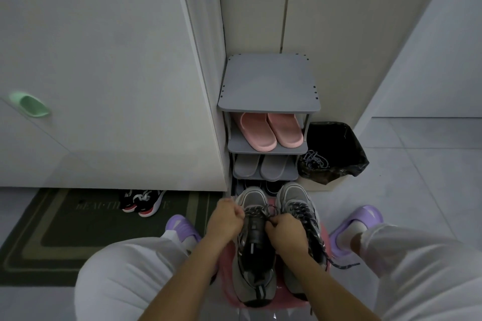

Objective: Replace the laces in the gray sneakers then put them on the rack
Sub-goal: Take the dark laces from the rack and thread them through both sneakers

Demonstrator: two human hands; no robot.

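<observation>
dim light. ahead of me a white cabinet door (pixel 104 60) with a green handle (pixel 31 105), pale floor tiles (pixel 417 177), a dark doormat (pixel 78 229) on my left.

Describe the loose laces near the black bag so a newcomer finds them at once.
Start at the gray shoe rack in the corner. Just right of it sits a black bag. The tangled grayish laces lie on the bag's left front edge, off any shoe.
</observation>
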